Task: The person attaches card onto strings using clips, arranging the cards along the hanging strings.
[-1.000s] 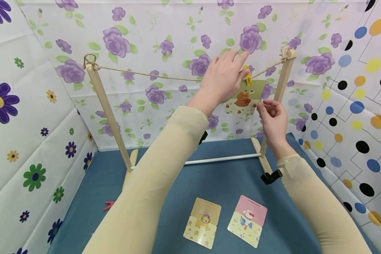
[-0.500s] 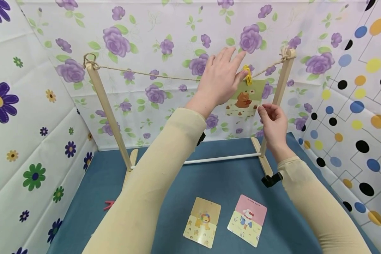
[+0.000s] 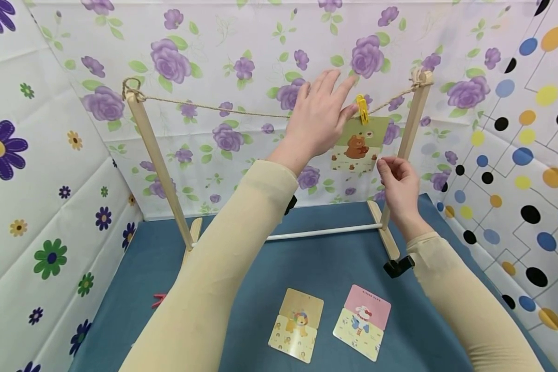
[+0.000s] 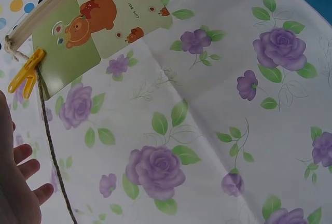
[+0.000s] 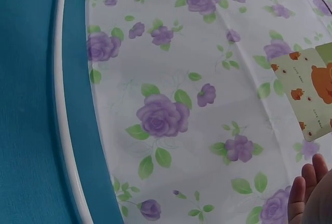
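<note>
A bear card hangs from the rope, held by a yellow clothespin at its top edge. My left hand is just left of the clothespin, fingers spread and thumb tip close to it. In the left wrist view, the clothespin is clipped over rope and card, apart from the left fingers. My right hand is at the card's lower right side, fingers loosely bent and fingertips right beside the edge. The right wrist view shows part of the card above the right fingers.
Two wooden posts carry the rope, joined low down by a white rod. On the blue cloth lie a lion card and a pink-and-yellow rabbit card. A red clothespin lies beside the left forearm.
My left hand has drawn slightly left, away from the yellow clothespin. My right hand has dropped a little along the card's edge. The bear card stays hanging.
</note>
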A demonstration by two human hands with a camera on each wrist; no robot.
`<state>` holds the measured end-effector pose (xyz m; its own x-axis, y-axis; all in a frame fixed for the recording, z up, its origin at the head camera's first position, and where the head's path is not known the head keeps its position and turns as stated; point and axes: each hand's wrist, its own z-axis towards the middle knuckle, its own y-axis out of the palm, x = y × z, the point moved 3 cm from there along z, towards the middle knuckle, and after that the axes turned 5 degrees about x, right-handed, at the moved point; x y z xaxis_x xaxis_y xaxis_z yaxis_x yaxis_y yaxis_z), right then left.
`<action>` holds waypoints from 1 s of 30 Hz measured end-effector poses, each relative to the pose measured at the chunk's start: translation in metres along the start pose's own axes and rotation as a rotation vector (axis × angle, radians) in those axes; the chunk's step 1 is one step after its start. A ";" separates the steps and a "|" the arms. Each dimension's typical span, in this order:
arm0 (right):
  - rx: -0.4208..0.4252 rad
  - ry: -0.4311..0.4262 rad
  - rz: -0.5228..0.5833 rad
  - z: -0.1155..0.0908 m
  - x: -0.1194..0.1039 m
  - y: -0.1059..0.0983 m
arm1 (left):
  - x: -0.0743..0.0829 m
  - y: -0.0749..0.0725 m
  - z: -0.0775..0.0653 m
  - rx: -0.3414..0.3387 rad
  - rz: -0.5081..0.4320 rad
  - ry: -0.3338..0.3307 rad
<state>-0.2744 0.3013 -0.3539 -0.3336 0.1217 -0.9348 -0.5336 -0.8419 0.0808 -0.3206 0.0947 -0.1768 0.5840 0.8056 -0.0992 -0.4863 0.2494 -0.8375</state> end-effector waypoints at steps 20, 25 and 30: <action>-0.074 0.106 -0.097 -0.009 0.021 -0.006 | -0.011 0.008 -0.021 0.082 0.014 0.054; -0.145 0.123 -0.177 -0.016 0.025 -0.008 | -0.013 0.012 -0.028 0.106 0.006 0.070; -0.254 0.141 -0.281 -0.026 0.035 -0.011 | -0.015 0.018 -0.040 0.112 0.029 0.132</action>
<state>-0.2597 0.3010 -0.3962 -0.0824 0.3067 -0.9482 -0.3742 -0.8914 -0.2558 -0.3118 0.0658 -0.2116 0.6456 0.7374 -0.1985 -0.5694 0.2916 -0.7686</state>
